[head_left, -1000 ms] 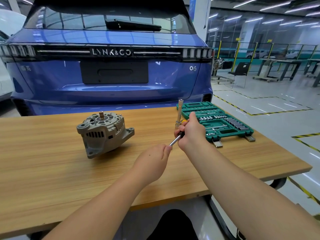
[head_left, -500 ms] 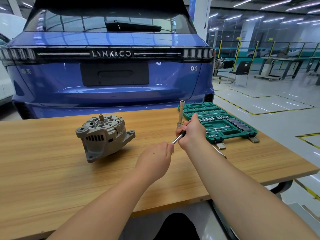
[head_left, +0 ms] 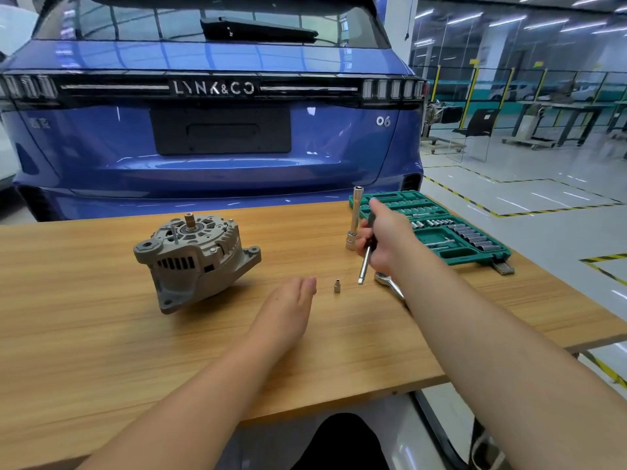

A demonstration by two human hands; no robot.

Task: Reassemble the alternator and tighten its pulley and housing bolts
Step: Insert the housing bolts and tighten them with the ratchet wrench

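Observation:
The grey alternator (head_left: pixel 195 257) lies tilted on the wooden table (head_left: pixel 101 351), shaft end up, with one long bolt sticking out of its housing. My right hand (head_left: pixel 385 240) grips a driver handle whose steel shank (head_left: pixel 364 266) points down toward the table. A small socket (head_left: pixel 337 285) stands on the table just left of the shank tip. My left hand (head_left: pixel 288 305) hovers flat and holds nothing, a little left of that socket. A ratchet (head_left: pixel 390 283) lies under my right wrist.
A tall extension bar with socket (head_left: pixel 354 218) stands upright beside my right hand. The open green socket case (head_left: pixel 441 228) sits at the table's right rear. A blue car (head_left: pixel 217 130) stands right behind the table. The table's right edge drops to the workshop floor.
My left hand let go of the shank tip and drew back to the left. The small socket now stands on the table. My right hand tilted the driver more upright.

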